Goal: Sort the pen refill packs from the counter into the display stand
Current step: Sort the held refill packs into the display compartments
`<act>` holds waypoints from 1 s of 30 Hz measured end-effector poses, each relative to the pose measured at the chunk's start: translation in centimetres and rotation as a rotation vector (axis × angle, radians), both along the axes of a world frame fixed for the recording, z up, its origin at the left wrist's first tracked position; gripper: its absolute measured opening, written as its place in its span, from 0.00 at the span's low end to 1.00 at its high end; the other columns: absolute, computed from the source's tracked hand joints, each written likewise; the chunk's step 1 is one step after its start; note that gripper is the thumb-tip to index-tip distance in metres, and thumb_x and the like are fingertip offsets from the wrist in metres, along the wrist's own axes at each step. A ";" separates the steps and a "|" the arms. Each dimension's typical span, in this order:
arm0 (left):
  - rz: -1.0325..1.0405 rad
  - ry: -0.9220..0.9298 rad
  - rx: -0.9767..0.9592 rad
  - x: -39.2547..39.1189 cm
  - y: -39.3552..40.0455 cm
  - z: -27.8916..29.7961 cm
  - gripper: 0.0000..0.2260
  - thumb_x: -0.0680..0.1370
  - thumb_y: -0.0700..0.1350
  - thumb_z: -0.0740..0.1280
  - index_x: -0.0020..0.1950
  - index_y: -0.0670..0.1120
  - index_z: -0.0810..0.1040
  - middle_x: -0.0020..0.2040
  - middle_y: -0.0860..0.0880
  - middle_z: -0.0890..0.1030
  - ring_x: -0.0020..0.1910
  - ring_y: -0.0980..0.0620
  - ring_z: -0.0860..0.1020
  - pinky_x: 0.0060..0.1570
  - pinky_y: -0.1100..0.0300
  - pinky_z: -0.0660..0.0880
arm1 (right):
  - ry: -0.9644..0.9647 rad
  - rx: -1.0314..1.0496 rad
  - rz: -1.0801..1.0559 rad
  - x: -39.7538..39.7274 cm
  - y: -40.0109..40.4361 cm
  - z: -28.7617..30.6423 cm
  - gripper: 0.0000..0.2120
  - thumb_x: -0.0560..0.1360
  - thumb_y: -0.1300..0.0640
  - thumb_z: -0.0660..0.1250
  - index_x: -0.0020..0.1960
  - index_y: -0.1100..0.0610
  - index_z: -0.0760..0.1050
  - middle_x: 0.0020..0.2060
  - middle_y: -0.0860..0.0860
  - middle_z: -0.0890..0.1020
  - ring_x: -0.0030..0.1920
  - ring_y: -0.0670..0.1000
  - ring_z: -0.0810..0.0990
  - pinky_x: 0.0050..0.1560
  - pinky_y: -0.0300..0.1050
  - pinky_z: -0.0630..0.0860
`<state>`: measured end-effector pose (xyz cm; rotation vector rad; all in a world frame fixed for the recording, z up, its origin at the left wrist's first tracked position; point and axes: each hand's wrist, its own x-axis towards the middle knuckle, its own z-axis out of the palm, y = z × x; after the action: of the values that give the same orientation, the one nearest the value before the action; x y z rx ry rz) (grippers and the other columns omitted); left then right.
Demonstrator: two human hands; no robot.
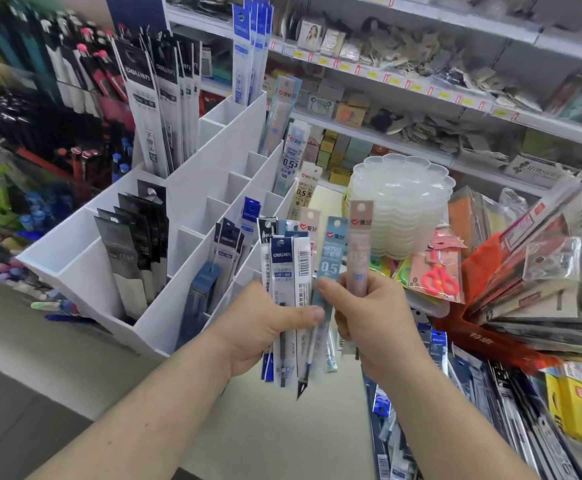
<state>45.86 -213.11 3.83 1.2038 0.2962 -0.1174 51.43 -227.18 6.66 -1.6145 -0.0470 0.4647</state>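
Refill packs [284, 292] fanned upright, left hand [265, 327] gripping bundle, right hand [372, 320] pinching pink pack [359, 244]

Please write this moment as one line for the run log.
left hand: holds refill packs | right hand: pinches pink pack | display stand: partly filled

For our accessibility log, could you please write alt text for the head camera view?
A person's left hand grips a fan of pen refill packs while the right hand pinches a pink-topped pack, in front of a white display stand partly filled with packs. More packs lie on the counter at right.
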 end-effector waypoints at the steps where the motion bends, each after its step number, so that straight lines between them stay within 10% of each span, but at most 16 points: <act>1: 0.029 0.015 -0.012 0.1 0.2 -0.1 0.18 0.69 0.34 0.73 0.58 0.39 0.80 0.52 0.41 0.85 0.52 0.43 0.84 0.49 0.53 0.81 | 0.022 0.028 -0.029 0.1 -0.1 -0.2 0.08 0.75 0.64 0.71 0.39 0.65 0.75 0.26 0.54 0.69 0.23 0.48 0.64 0.24 0.40 0.61; 13: 0.151 0.029 0.236 0.3 -0.6 0.8 0.14 0.71 0.33 0.75 0.54 0.43 0.81 0.46 0.49 0.87 0.46 0.52 0.85 0.43 0.62 0.81 | 0.185 0.115 -0.168 0.8 0.3 0.0 0.15 0.84 0.52 0.56 0.48 0.62 0.72 0.33 0.56 0.74 0.25 0.51 0.73 0.25 0.44 0.70; 21: 0.181 0.014 0.184 0.2 -1.5 1.0 0.11 0.76 0.35 0.70 0.55 0.48 0.81 0.49 0.50 0.87 0.50 0.51 0.85 0.49 0.57 0.82 | 0.193 0.272 -0.195 -0.2 2.0 0.2 0.07 0.82 0.59 0.62 0.46 0.60 0.73 0.53 0.69 0.81 0.48 0.62 0.81 0.57 0.70 0.77; 30: 0.186 -0.017 0.280 0.1 -1.5 1.8 0.12 0.73 0.34 0.74 0.53 0.48 0.81 0.44 0.52 0.87 0.44 0.54 0.85 0.41 0.64 0.81 | 0.066 0.220 -0.308 0.7 3.4 -1.7 0.06 0.80 0.56 0.67 0.51 0.58 0.74 0.40 0.58 0.81 0.42 0.59 0.80 0.51 0.64 0.79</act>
<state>45.94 -214.60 5.60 1.4463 0.4186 0.0993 52.15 -223.76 5.00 -1.3602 0.1922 0.2633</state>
